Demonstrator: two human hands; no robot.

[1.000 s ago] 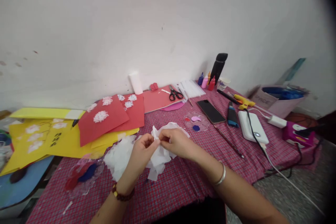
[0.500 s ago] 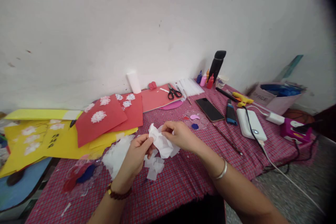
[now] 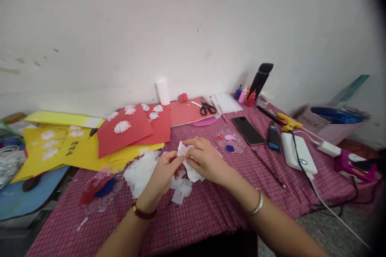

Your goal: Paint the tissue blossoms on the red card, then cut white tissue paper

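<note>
A crumpled sheet of white tissue paper (image 3: 193, 172) is pinched between my two hands above the table. My left hand (image 3: 167, 168) grips its left edge between thumb and fingers. With fingers curled over the top, my right hand (image 3: 205, 158) holds the same paper from the right and hides part of it. Just below lie loose white tissue pieces (image 3: 181, 190). A larger heap of white tissue (image 3: 140, 172) rests on the cloth beside my left hand.
Red cards (image 3: 125, 130) and yellow sheets (image 3: 80, 148) with paper blossoms lie left. Paint palettes (image 3: 102, 190) sit left and right of my hands. Scissors (image 3: 206, 107), a phone (image 3: 249, 130), a brush (image 3: 269, 168), a power bank (image 3: 298, 152) and a yellow glue gun (image 3: 288, 121) lie beyond.
My right hand has closed further over the tissue paper, its fingers now nearer my left hand, and the paper looks more bunched. The whole view has shifted slightly, so the table things appear further right.
</note>
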